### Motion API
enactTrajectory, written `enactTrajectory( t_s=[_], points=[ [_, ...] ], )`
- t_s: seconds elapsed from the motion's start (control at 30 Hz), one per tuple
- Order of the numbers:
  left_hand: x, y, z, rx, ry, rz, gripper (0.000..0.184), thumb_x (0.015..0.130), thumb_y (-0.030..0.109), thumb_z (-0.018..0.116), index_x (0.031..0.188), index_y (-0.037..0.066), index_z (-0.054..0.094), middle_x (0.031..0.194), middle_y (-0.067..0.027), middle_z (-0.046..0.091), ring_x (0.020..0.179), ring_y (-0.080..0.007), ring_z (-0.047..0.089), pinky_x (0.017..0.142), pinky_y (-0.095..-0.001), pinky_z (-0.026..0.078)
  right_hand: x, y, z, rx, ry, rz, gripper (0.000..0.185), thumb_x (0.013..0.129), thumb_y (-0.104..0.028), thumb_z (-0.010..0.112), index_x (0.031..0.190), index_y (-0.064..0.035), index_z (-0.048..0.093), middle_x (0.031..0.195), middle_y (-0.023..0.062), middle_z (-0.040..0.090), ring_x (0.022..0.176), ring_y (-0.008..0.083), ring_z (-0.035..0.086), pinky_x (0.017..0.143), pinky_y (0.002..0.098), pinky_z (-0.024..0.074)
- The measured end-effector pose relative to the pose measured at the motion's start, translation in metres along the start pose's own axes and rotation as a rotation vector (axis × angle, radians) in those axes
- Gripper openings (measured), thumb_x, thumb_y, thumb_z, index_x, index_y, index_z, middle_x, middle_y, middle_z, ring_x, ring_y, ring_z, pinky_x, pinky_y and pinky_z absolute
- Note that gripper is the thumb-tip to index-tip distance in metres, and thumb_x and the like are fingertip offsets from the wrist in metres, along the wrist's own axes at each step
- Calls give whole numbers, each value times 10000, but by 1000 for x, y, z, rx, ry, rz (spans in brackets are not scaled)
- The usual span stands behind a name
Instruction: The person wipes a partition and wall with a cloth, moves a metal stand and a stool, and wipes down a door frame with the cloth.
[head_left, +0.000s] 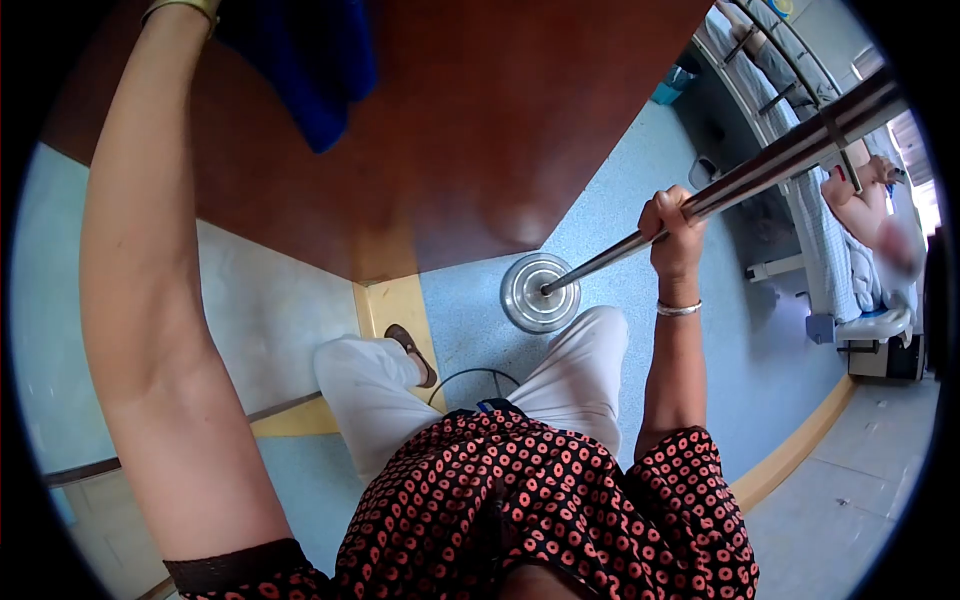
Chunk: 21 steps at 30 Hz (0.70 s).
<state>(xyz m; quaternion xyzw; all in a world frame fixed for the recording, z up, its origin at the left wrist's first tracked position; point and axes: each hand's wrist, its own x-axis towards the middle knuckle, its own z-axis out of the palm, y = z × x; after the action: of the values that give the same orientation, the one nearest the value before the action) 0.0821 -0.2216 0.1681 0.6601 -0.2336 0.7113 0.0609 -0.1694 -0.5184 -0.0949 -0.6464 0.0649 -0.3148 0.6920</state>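
My right hand (675, 222) is closed around a shiny metal pole (760, 175). The pole slants from the upper right down to a round metal base (540, 292) on the blue floor. A silver bracelet circles my right wrist. My left forearm (140, 220) reaches up along the left side, with a yellowish band at the wrist; the hand itself is cut off by the top edge. Beside that wrist, a blue cloth (310, 70) hangs in front of a reddish-brown wooden panel (460, 120).
On the right, a person (860, 205) lies on a bed with rails (815, 240). A teal bin (672, 84) stands near the bed's far end. A dark cable (470, 372) loops on the floor by my legs. White tiled wall (270, 300) is at the left.
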Motion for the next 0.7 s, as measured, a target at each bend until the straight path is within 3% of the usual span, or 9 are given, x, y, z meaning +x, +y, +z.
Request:
enactTrajectory(
  t_s=[0.03, 0.07, 0.17, 0.3, 0.37, 0.47, 0.7],
  points=[
    [0, -4, 9, 91, 180, 93, 516, 864, 439, 471, 1089, -21, 536, 996, -235, 589, 938, -389, 543, 819, -430, 427, 3, -2, -4, -11, 0, 1, 251, 770, -143, 599, 576, -79, 454, 472, 33, 468, 407, 105, 407, 409, 243, 309],
    [0, -5, 10, 86, 179, 95, 516, 864, 439, 471, 1089, -21, 536, 996, -235, 589, 938, -389, 543, 819, -430, 427, 7, -2, -9, -22, 0, 2, 255, 771, -144, 597, 574, -80, 448, 470, 32, 465, 406, 105, 407, 408, 243, 308],
    [-3, 3, -6, -41, -52, -77, 513, 873, 447, 454, 1046, -24, 557, 919, -233, 614, 882, -370, 582, 785, -420, 445, 19, 1, -20, -59, -7, -9, 270, 777, -168, 593, 572, -86, 438, 469, 30, 457, 402, 105, 402, 405, 246, 305],
    [-6, -2, -1, -40, -15, -75, 517, 878, 456, 442, 1014, -28, 565, 889, -219, 624, 855, -366, 590, 773, -418, 448, 36, 6, -37, -74, -42, -15, 282, 778, -185, 588, 568, -88, 427, 470, 29, 452, 399, 106, 395, 406, 247, 307],
    [-6, -12, 7, 65, 96, 63, 519, 882, 462, 434, 993, -27, 569, 880, -204, 631, 823, -362, 594, 757, -412, 451, 41, 10, -44, -57, -58, -2, 283, 774, -171, 587, 566, -93, 411, 468, 28, 437, 401, 108, 391, 405, 248, 307],
    [-4, -11, -1, 7, -50, 25, 518, 882, 463, 433, 989, -24, 576, 890, -202, 632, 822, -357, 594, 750, -405, 452, 47, 16, -54, -30, -75, 4, 274, 773, -161, 585, 574, -95, 408, 470, 29, 425, 400, 109, 387, 402, 247, 305],
    [-1, -2, -3, 14, -24, 16, 520, 883, 469, 428, 985, -18, 577, 893, -209, 629, 817, -353, 596, 745, -404, 453, 54, 27, -75, 9, -116, 16, 265, 780, -160, 570, 581, -94, 408, 468, 32, 425, 400, 117, 390, 409, 249, 314]
  ],
)
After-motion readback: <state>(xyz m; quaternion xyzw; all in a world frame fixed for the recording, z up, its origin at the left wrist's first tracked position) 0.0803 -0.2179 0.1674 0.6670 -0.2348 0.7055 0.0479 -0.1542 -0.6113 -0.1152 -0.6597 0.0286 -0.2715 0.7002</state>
